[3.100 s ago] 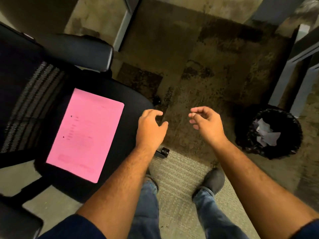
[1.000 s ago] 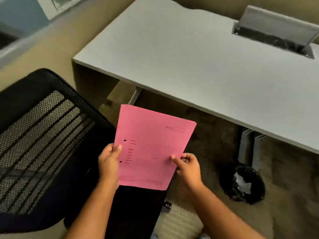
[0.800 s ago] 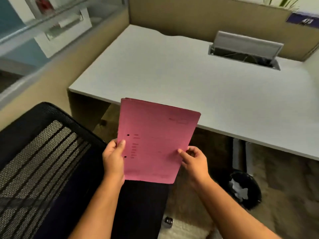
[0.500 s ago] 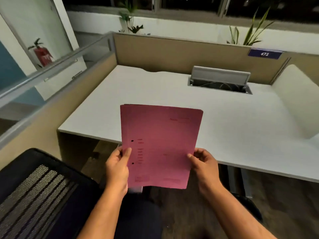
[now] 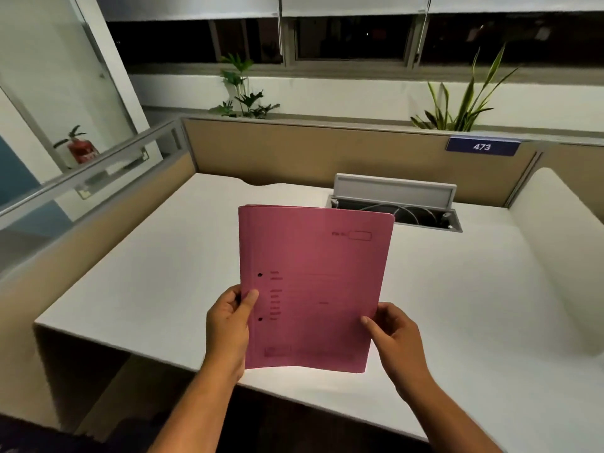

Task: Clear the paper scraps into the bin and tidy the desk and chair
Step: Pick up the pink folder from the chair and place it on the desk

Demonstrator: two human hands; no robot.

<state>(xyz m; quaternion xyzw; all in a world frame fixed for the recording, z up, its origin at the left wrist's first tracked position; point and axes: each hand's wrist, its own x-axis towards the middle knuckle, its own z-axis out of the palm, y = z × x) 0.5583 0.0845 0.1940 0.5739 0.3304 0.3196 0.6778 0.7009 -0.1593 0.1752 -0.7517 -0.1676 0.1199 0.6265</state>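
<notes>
Pink folder (image 5: 313, 286) held above the desk (image 5: 147, 273)
Left hand (image 5: 228, 325) and right hand (image 5: 394, 338) pinch its near edges; next, probably, lay it flat.

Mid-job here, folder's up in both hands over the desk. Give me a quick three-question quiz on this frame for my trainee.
1. True or false: the pink folder lies flat on the desk.
2. Which hand's thumb sits beside the folder's two punched holes: A left hand, B right hand?
3. Fill in: the blue sign on the partition reads ___.

Key: 1 false, it is held upright above the desk by both hands; 2 A; 3 473.
</notes>
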